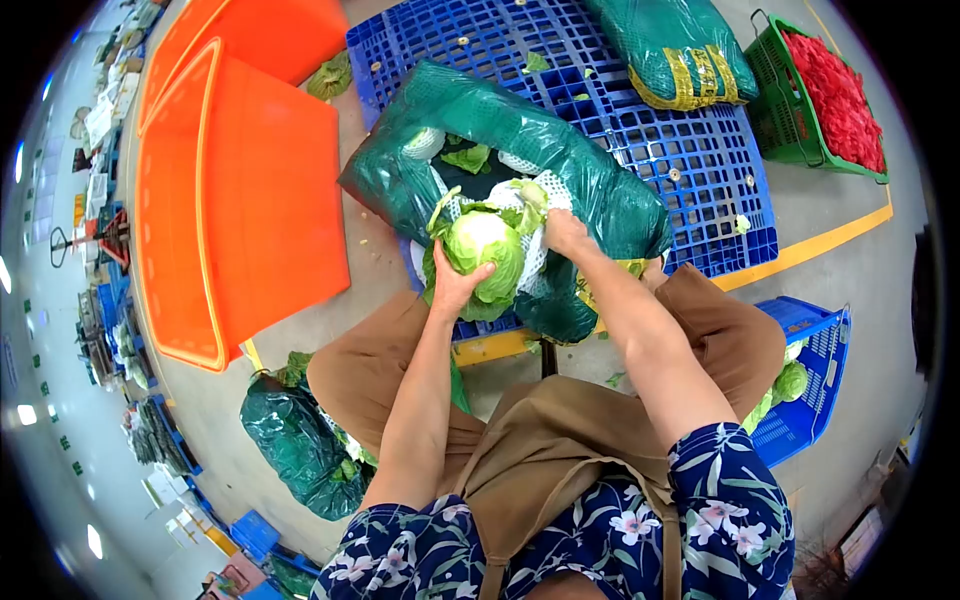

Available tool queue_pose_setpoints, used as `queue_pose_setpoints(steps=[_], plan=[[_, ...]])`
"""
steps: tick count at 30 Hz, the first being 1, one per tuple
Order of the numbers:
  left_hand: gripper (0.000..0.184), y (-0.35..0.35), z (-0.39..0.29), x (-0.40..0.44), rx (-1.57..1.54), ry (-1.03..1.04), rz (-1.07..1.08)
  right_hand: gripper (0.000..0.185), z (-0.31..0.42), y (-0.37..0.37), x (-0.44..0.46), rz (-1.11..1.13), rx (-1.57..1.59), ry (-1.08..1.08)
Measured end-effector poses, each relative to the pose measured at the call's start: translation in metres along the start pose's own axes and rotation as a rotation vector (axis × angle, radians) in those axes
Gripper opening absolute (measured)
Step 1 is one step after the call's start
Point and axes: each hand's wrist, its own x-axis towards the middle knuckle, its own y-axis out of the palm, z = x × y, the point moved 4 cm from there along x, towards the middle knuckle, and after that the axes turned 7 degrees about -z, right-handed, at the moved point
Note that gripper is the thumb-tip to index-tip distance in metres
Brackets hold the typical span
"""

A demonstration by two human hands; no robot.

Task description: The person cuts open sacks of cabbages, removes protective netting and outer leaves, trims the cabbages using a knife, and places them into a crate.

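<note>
My left hand [457,280] is wrapped round a pale green cabbage [485,250], thumb across its front, above an opened green wrapped bundle [600,190]. Loose outer leaves stick out at the top of the head. Just right of it, my right hand [566,233] is closed at a white foam net [550,190]; its fingertips are partly hidden. Inside the bundle's torn opening lie more heads in white netting [425,143] and a loose leaf [468,158]. The bundle rests on a blue plastic pallet [690,190].
Orange bins [270,190] stand at the left. Another green bundle [685,60] lies on the pallet's far side. At right are a green crate [775,100] with red netting and a blue crate [810,400] with cabbages. A green bag [295,440] sits by my left knee.
</note>
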Motion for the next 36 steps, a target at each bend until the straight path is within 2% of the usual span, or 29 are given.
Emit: queue_pose_setpoints(steps=[3, 4, 5, 6, 7, 9, 11, 12, 15, 16, 19, 20, 21, 23, 25, 26, 27, 29, 30, 31, 33, 35, 36], plan=[[0.100, 0.002, -0.015, 0.003, -0.026, 0.066, 0.093, 0.028, 0.000, -0.016, -0.018, 0.098, 0.047, 0.055], [0.101, 0.002, -0.016, 0.007, 0.044, 0.055, 0.104, 0.027, 0.004, -0.032, -0.035, 0.126, 0.089, 0.102], [0.101, -0.003, -0.007, 0.015, 0.211, 0.117, 0.012, 0.026, 0.007, -0.040, -0.050, 0.151, 0.129, 0.146], [0.102, -0.004, 0.001, 0.021, 0.221, 0.134, 0.017, 0.024, 0.005, -0.037, -0.056, -0.003, 0.160, 0.014], [0.103, -0.004, -0.001, 0.022, 0.232, 0.151, 0.023, 0.028, -0.001, -0.024, -0.060, -0.287, 0.080, -0.184], [0.101, -0.004, 0.009, 0.027, 0.260, 0.047, -0.069, 0.038, 0.032, -0.049, -0.103, -0.276, 0.486, -0.003], [0.099, -0.002, 0.014, 0.028, 0.310, -0.013, -0.100, 0.049, 0.056, -0.042, -0.113, -0.370, 0.595, -0.255], [0.098, 0.001, 0.014, 0.029, 0.349, -0.019, -0.083, 0.053, 0.060, -0.031, -0.105, -0.383, 0.540, -0.368], [0.095, 0.011, 0.002, 0.016, 0.477, 0.023, -0.059, 0.058, 0.065, 0.004, -0.086, -0.427, 0.535, -0.472], [0.097, 0.011, 0.003, 0.016, 0.461, 0.022, -0.079, 0.058, 0.064, 0.009, -0.082, -0.355, 0.604, -0.430], [0.103, 0.005, 0.015, 0.040, 0.343, 0.047, -0.151, 0.050, 0.043, 0.007, -0.084, -0.389, 0.566, -0.399], [0.105, 0.002, 0.015, 0.044, 0.292, 0.053, -0.176, 0.044, 0.033, 0.010, -0.082, -0.468, 0.525, -0.417], [0.106, -0.001, 0.018, 0.046, 0.196, -0.003, -0.175, 0.038, 0.019, 0.018, -0.077, -0.415, 0.619, -0.308], [0.109, -0.007, 0.004, 0.046, 0.006, -0.110, -0.172, 0.032, -0.023, 0.043, -0.059, -0.475, 0.640, -0.133], [0.107, -0.013, 0.023, 0.059, -0.018, -0.216, -0.168, 0.030, -0.045, 0.057, -0.053, -0.464, 0.424, -0.019], [0.106, -0.015, 0.017, 0.057, -0.008, -0.291, -0.149, 0.029, -0.048, 0.059, -0.047, -0.512, 0.471, -0.075], [0.105, -0.016, 0.010, 0.053, 0.000, -0.367, -0.130, 0.029, -0.054, 0.059, -0.036, -0.463, 0.382, -0.087], [0.101, -0.013, 0.004, 0.051, -0.014, -0.319, -0.094, 0.027, -0.047, 0.042, -0.023, -0.364, 0.202, -0.104], [0.100, -0.011, 0.003, 0.050, 0.000, -0.315, -0.099, 0.026, -0.031, 0.012, -0.031, -0.446, 0.136, -0.095], [0.100, -0.007, 0.001, 0.051, 0.012, -0.309, -0.106, 0.032, -0.017, -0.017, -0.036, -0.625, 0.008, -0.221], [0.092, 0.002, 0.004, 0.054, 0.077, -0.236, -0.104, 0.036, 0.022, -0.068, -0.059, -0.850, 0.273, -0.377], [0.084, 0.007, 0.017, 0.060, 0.140, -0.199, -0.102, 0.041, 0.043, -0.067, -0.055, -0.524, 0.615, -0.267], [0.068, 0.010, 0.015, 0.062, 0.028, -0.082, -0.063, 0.043, 0.048, -0.059, -0.047, -0.324, 0.502, -0.217]])
